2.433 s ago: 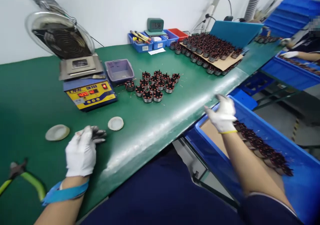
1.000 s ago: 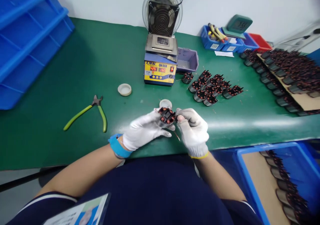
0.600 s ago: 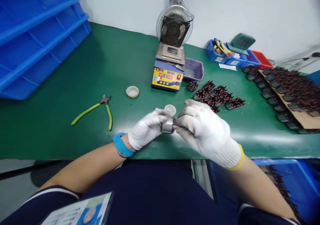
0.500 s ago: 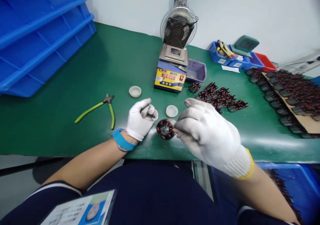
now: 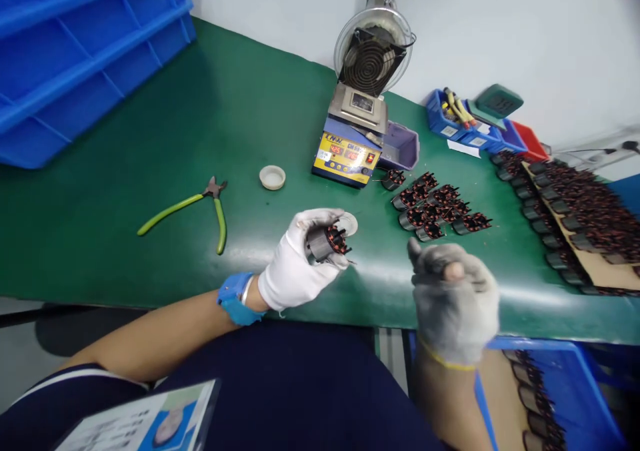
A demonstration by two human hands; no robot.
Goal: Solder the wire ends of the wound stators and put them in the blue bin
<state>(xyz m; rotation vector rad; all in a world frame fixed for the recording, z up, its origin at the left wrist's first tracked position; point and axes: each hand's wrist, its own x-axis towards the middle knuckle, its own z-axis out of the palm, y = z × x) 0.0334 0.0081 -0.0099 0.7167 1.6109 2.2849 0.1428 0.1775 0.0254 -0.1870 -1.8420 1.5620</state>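
My left hand point(image 5: 299, 264), in a white glove, is closed round a small motor stator point(image 5: 326, 242) with copper windings, held on its side just above the green table point(image 5: 150, 144). My right hand point(image 5: 454, 294) hovers apart to the right near the table's front edge. It is blurred by motion, with fingers curled and the thumb up; nothing shows in it. A white round cap point(image 5: 349, 223) lies just behind the stator. A cluster of several similar stators point(image 5: 434, 204) stands on the table beyond my right hand.
Green-handled cutters point(image 5: 200, 204) and another white cap point(image 5: 273, 177) lie to the left. A yellow-faced solder unit point(image 5: 346, 157) with a fan point(image 5: 373, 54) stands behind, next to a purple tray point(image 5: 403, 147). Stators on cardboard point(image 5: 585, 217) fill the right. Blue crates point(image 5: 75, 44) stand far left, and a blue bin point(image 5: 560, 391) sits below right.
The stator was in my right hand's fingertips; now my left hand grips it and has turned it sideways. My right hand has let go and drawn back to the right.
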